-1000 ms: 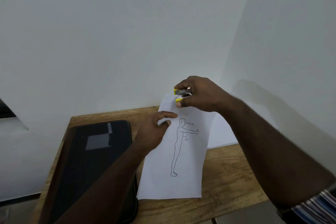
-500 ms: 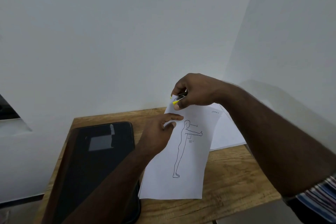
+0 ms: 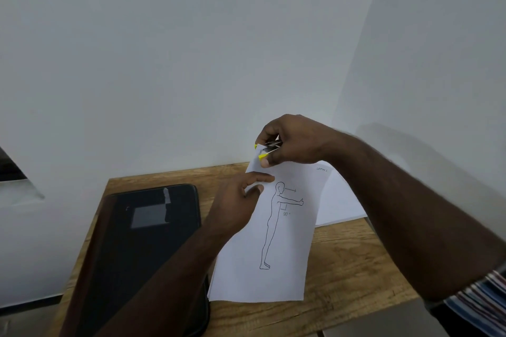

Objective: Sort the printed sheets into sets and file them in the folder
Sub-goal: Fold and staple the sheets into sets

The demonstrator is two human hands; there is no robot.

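Note:
A set of white printed sheets (image 3: 262, 262), its top page showing an outline figure with one arm raised, slopes up off the wooden table (image 3: 345, 262). My right hand (image 3: 293, 142) grips a small yellow and metal stapler (image 3: 264, 149) over the set's top left corner. My left hand (image 3: 241, 200) pinches the set's left edge just below that corner. A black folder (image 3: 147, 249) lies flat on the table's left side, with a pale label on its cover.
More white sheets (image 3: 336, 200) lie on the table behind the held set, partly hidden by my right forearm. White walls meet in a corner close behind the table. The table's front edge runs along the bottom right.
The stapler and my right hand have shifted slightly lower onto the set's top left corner. The sheets' top has lifted a little, and my left hand keeps its hold.

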